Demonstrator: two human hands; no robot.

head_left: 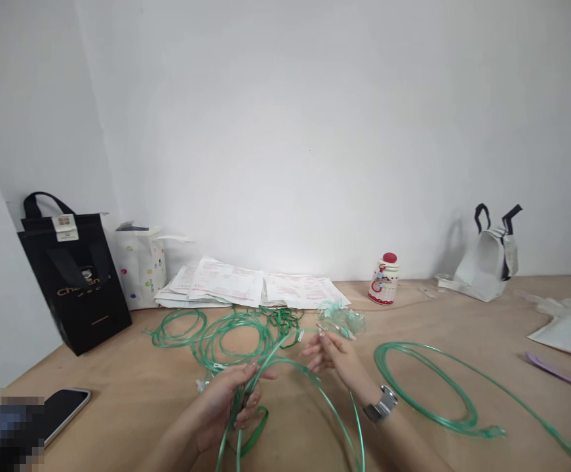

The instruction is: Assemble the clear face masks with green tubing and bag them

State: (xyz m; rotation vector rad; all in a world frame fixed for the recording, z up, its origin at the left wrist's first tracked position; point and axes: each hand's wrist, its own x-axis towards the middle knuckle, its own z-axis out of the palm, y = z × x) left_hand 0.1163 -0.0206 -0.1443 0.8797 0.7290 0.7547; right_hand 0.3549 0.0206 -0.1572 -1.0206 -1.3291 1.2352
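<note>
Several strands of clear green tubing run through my left hand, whose fingers are wrapped round them. The strands hang down past the hand to the bottom edge. A dark green elastic strap dangles beside its fingers. To the right, my right hand is raised with thumb and forefinger close together near a small shiny tip; what they pinch is too small to make out. One loop of the tubing arches between the hands and passes under my right wrist, which wears a metal watch.
Coiled green tubes and tangled green straps lie beyond my hands, near clear green plastic pieces. Another coil lies right. Printed packets, a black bag, a jar and a phone surround them.
</note>
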